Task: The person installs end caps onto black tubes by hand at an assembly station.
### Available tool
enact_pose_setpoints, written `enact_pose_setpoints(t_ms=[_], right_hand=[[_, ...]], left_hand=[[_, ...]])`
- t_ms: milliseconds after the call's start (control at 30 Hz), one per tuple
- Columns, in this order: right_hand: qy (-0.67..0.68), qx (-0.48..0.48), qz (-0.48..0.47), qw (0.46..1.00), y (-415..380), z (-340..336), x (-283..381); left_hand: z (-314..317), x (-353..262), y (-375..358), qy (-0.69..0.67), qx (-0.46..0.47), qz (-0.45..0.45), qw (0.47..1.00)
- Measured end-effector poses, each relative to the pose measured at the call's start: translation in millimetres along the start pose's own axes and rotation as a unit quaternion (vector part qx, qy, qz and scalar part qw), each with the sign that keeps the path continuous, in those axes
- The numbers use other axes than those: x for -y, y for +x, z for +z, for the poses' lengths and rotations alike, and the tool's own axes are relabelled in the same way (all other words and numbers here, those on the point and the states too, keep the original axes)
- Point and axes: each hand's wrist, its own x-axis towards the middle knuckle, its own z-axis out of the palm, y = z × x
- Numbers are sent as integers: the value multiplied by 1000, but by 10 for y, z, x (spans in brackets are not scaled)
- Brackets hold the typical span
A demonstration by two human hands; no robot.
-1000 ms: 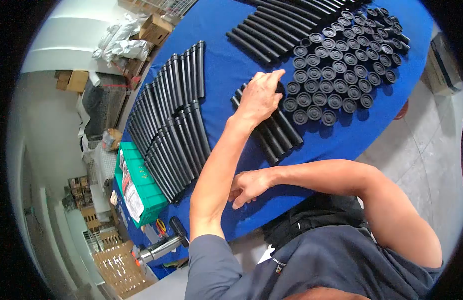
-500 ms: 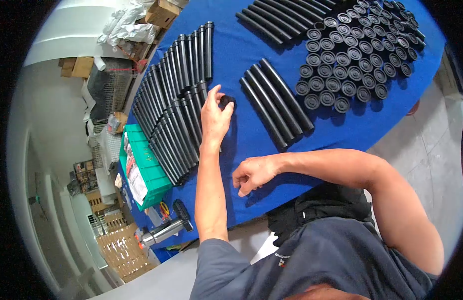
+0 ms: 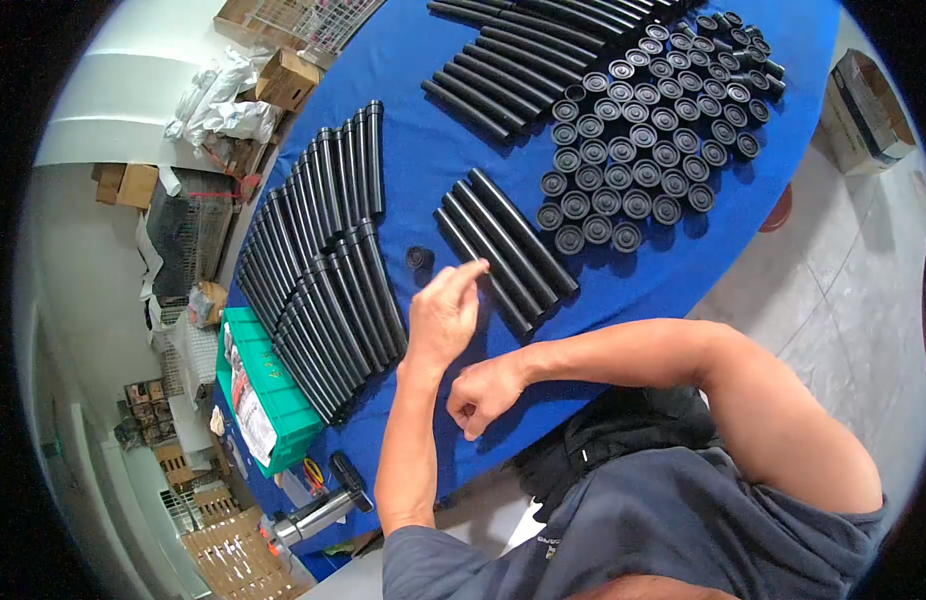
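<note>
My left hand is over the blue cloth with its fingers stretched out, the fingertips right at the nearest of several loose black tubes. Nothing shows in its grasp. Just beyond that hand a single round black cap stands on the cloth. My right hand rests near the table's front edge, its fingers curled in and nothing visible in them. To the left lie two overlapping rows of black tubes with wider collared ends.
Many round black caps stand grouped at the right, beside more plain black tubes. A green crate with papers sits at the left edge, near a black-headed mallet and scissors. A cardboard box stands beyond the table.
My left hand has let go of the black cap, which now stands on the cloth, and has moved right to the loose tubes. My right hand stays curled. The camera view has shifted.
</note>
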Motion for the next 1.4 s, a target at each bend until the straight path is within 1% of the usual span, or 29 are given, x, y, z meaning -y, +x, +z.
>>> enact_pose_setpoints(t_ms=[33, 100, 200, 300, 400, 500, 533, 633, 667, 767, 800, 900, 933, 967, 1000, 1033, 1067, 1100, 1167, 1200, 1233, 1300, 1367, 1400], right_hand=[[-10, -2, -5, 1000, -21, -7, 19], [-26, -8, -20, 999, -38, -17, 51], [-29, -1, -13, 999, -39, -35, 95], [-33, -4, -11, 999, -50, -38, 104], [-32, -3, -19, 999, -39, -27, 97], [-25, -5, -8, 1000, -84, -54, 160], [-28, -2, -3, 1000, -96, -62, 169], [-35, 12, -1, 999, -60, -55, 175], [-38, 12, -3, 999, -66, -58, 148], [-45, 23, -9, 999, -62, -78, 121], [-48, 29, -15, 998, -43, -79, 108], [-7, -52, -50, 997, -49, -10, -4], [38, -59, -11, 997, -50, -19, 20], [85, -67, 30, 994, -69, -28, 56], [130, -73, 73, 986, -91, -54, 111], [147, -97, 82, 981, -105, -82, 162], [116, -103, 94, 983, -101, -124, 188], [87, -107, 106, 985, -84, -154, 176], [39, -203, -13, 978, -47, -75, 22], [36, -196, -23, 980, -60, -118, 82], [55, -185, -7, 981, -80, -125, 169], [80, -171, -43, 981, -61, -104, 135], [101, -158, -41, 981, -77, -144, 169], [137, -176, -53, 974, -96, -156, 196]], left_hand=[[6, -25, -10, 19, 38, -14, 999], [42, -6, -16, 12, 46, -43, 998], [42, 42, -44, 8, 45, -41, 998], [21, 54, -55, -21, 53, -86, 995], [13, -55, -28, -14, 45, -176, 983], [73, -87, 51, 28, 57, -246, 967], [101, -114, 70, 14, 47, -260, 964], [232, -31, 59, 70, -21, -201, 977], [232, -14, 38, 70, -31, -200, 977], [40, -119, 21, 58, -100, -136, 984], [-74, -161, -15, 99, -108, -128, 981], [-331, -287, -234, 16, -230, -131, 964], [-429, -356, -372, -18, -241, -174, 955], [-489, -398, -496, -16, -274, -158, 948], [-508, -387, -669, -35, -293, -187, 937], [-514, -370, -865, -56, -313, -216, 923], [-534, -388, -1047, -34, -306, -248, 919], [-510, -435, -1211, -75, -313, -292, 901], [-417, -487, -1480, -139, -318, -387, 854], [-394, -515, -1573, -152, -297, -420, 844], [-348, -523, -1637, -171, -284, -439, 835], [-272, -515, -1750, -189, -257, -464, 826], [-263, -521, -1784, -204, -231, -479, 822], [-256, -523, -1803, -209, -218, -488, 819]])
